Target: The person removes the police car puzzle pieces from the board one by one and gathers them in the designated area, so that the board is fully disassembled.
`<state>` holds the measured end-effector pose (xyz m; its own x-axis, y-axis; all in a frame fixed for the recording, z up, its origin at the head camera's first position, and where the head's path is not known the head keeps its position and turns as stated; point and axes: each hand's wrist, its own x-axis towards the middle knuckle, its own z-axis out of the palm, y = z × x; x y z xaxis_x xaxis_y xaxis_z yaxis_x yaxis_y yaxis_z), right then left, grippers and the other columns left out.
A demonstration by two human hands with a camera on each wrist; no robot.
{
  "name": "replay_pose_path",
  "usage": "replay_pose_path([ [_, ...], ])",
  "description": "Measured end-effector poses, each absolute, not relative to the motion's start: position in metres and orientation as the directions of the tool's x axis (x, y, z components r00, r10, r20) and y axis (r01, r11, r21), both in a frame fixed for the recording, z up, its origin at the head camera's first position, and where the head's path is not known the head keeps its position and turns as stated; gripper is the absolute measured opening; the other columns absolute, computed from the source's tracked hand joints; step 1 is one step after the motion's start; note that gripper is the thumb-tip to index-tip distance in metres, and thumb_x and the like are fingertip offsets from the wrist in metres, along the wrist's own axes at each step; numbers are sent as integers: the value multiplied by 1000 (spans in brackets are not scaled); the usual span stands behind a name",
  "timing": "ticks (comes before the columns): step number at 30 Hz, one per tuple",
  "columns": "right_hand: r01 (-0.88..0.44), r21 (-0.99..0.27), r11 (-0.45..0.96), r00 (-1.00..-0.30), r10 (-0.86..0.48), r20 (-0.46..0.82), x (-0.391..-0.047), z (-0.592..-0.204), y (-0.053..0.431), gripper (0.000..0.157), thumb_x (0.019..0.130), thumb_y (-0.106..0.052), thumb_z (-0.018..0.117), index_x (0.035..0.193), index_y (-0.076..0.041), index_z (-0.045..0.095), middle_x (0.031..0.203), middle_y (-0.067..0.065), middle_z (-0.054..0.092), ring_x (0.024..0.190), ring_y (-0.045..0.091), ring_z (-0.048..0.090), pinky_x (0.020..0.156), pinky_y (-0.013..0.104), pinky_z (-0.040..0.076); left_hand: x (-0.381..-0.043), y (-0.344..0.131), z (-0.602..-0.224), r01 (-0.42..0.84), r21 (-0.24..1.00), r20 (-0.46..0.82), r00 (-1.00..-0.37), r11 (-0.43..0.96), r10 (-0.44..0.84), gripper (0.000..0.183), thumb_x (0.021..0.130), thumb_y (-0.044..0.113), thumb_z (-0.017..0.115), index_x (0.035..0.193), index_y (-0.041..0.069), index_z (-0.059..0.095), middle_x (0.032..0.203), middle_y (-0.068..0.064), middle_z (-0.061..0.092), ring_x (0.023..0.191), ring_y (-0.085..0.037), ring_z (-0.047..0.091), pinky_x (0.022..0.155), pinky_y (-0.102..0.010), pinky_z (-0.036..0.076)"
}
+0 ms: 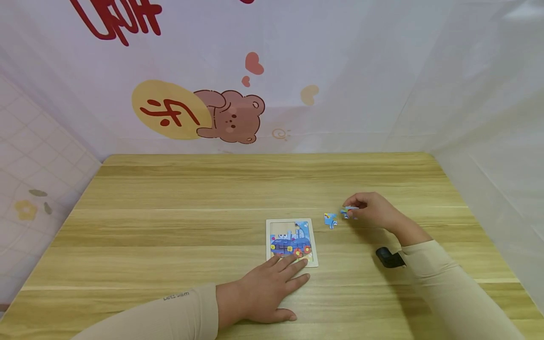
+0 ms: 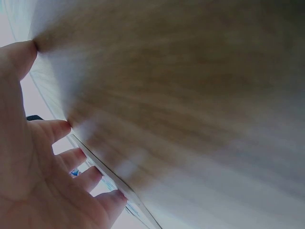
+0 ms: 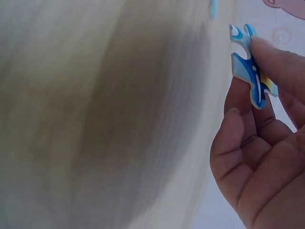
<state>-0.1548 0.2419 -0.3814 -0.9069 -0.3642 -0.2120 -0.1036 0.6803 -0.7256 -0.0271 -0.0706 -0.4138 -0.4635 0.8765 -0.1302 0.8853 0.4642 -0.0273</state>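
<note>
Between the thumb and fingers of my right hand a blue jigsaw puzzle piece is pinched, raised a little off the table. Another blue piece lies on the wood just left of that hand. The jigsaw puzzle sits in a pale frame, showing a blue vehicle with eyes; its upper left part shows bare backing. My left hand rests with spread fingers on the frame's near edge and the table, covering the lower left corner. In the left wrist view the fingertips touch the frame's edge.
A wood-grain table spreads under everything. Behind it hangs a white sheet printed with a bear and hearts, and more sheeting borders both sides. A black object sits at the right sleeve's cuff.
</note>
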Motion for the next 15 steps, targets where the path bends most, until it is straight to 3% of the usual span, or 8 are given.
replay_pose_path([
  [15,-31,-755,655,-874,-384,-298,-156,-388,253,20,88,-7,69,105,4,66,89,4,65,76,9,55,69,22,46,-27,-70,-414,884,-35,-126,-466,466,875,74,92,67,39,150,21,36,158,-4,27,143,-24,27,112,-39,31],
])
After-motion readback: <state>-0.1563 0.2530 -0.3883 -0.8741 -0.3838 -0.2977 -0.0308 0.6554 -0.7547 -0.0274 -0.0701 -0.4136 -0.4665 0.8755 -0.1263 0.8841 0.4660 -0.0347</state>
